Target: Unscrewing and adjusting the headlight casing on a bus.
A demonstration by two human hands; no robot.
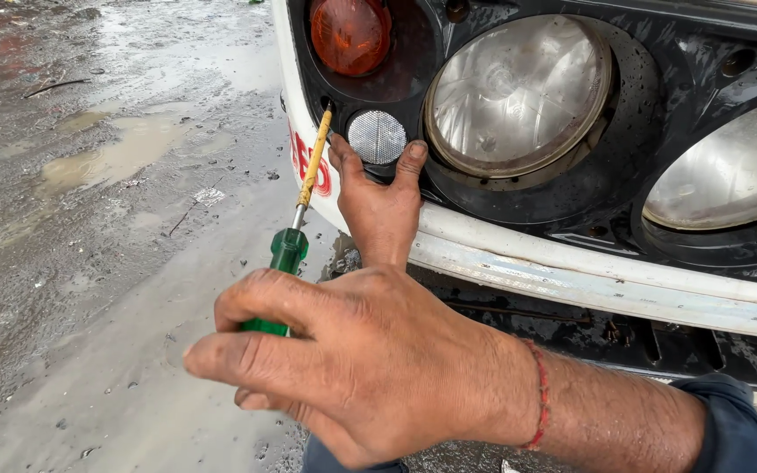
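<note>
Gripping the green handle of a screwdriver (295, 236), the right hand (352, 368) curls knuckles-up at 6 o'clock, shaft angled toward 12, tip at the lamp panel (659, 131). The left hand (381, 206) holds nothing, thumb and fingers spread narrowly under the round reflector (377, 137).

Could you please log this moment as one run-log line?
right hand: grips screwdriver, tip at lamp housing | left hand: on housing below reflector | ground: wet
</note>
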